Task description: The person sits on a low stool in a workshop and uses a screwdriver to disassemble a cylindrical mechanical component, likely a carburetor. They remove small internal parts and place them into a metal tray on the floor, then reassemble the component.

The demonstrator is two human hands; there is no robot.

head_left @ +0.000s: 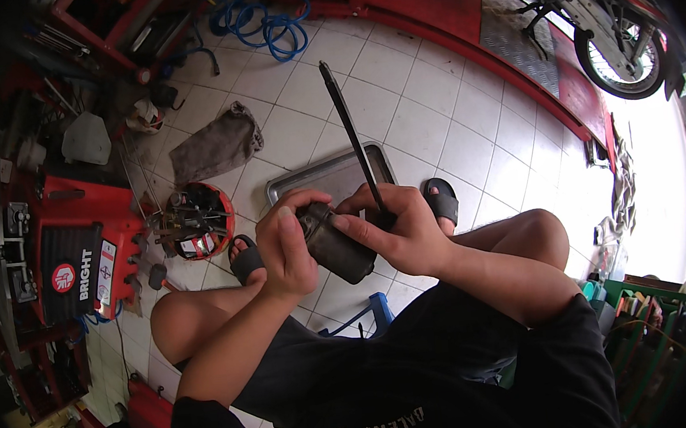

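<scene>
Between my knees, both hands hold up a dark, worn metal part (338, 250), rounded like a can. My left hand (287, 248) grips its left side near the top. My right hand (398, 229) reaches over from the other side, thumb against the part. The same right hand holds a long, thin, dark rod-like tool (347, 123), which points up and away from me. Its lower end is hidden in my fingers, so I cannot tell its exact kind. Below and beyond my hands lies a shallow metal tray (383, 159) on the floor.
At the left are an orange-rimmed bowl of tools (228, 225), a hammer (159, 277) and a red machine (116, 211). A grey rag (217, 148) and a blue hose (285, 42) lie farther off. A red lift platform (413, 1) and a motorcycle (625, 55) stand beyond.
</scene>
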